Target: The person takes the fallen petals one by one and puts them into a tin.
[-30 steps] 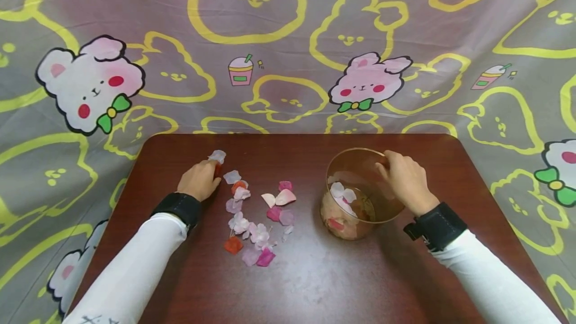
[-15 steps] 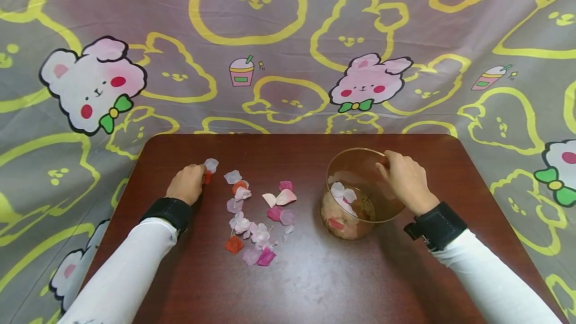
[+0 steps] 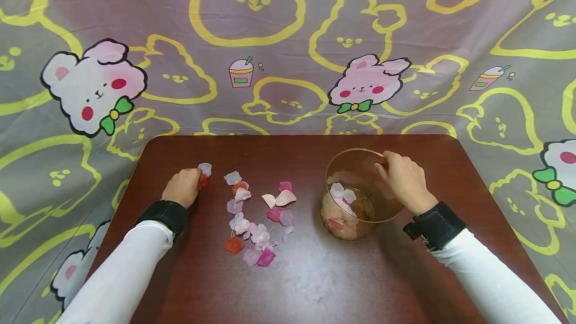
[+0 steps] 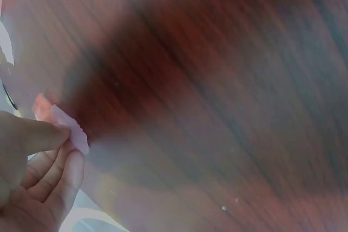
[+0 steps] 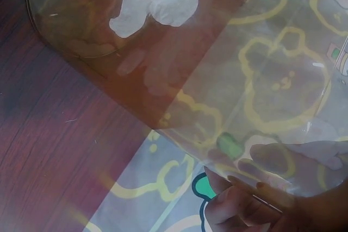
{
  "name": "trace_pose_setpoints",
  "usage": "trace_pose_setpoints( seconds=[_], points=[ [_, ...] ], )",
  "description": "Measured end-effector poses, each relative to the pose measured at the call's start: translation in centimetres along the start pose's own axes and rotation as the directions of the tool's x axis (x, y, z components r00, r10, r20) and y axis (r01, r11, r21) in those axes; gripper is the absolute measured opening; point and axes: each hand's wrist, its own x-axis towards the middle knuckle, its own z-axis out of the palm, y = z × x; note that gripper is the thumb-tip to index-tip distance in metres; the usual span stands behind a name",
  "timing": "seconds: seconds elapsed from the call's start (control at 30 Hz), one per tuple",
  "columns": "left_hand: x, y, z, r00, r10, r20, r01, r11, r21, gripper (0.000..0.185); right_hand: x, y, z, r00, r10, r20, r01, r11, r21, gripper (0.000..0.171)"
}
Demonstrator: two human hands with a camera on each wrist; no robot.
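The left hand [image 3: 182, 187] pinches two petals [image 3: 204, 173], one pale and one red, between thumb and fingers [image 4: 51, 164] near the table's [image 3: 315, 284] left side. The right hand [image 3: 405, 180] grips the rim of a clear cup [image 3: 355, 194] that leans toward the left, a few petals lying inside. More loose petals [image 3: 256, 214] are scattered between the hands. The pinch looks light, so one petal could slip or flutter off on the way. A harder pull on the rim could tip the cup and spill its contents.
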Motion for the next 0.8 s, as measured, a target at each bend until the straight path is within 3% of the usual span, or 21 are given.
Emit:
trace_pose_setpoints(
  seconds=[0.23, 0.4, 0.6, 0.8],
  points=[
    [0.4, -0.5, -1.5, 0.999, 0.022, -0.047, -0.023, 0.999, -0.028, 0.010, 0.0, -0.1, -0.1, 1.000, -0.004, -0.005, 0.004, 1.000, 0.001, 0.018],
    [1.1, 0.8, -3.2, 0.996, 0.037, -0.080, -0.041, 0.998, -0.040, 0.018, 0.0, -0.1, -0.1, 1.000, -0.006, -0.005, 0.006, 1.000, 0.005, 0.018],
    [2.2, 4.0, -4.7, 0.993, 0.074, -0.091, -0.082, 0.993, -0.088, 0.018, 0.0, -0.2, -0.1, 1.000, 0.002, 0.001, -0.002, 1.000, 0.004, 0.018],
    [3.8, 9.3, -5.8, 0.980, 0.166, -0.109, -0.182, 0.971, -0.153, 0.018, 0.0, -0.2, -0.1, 1.000, 0.001, -0.002, -0.001, 1.000, 0.006, 0.018]
  ],
)
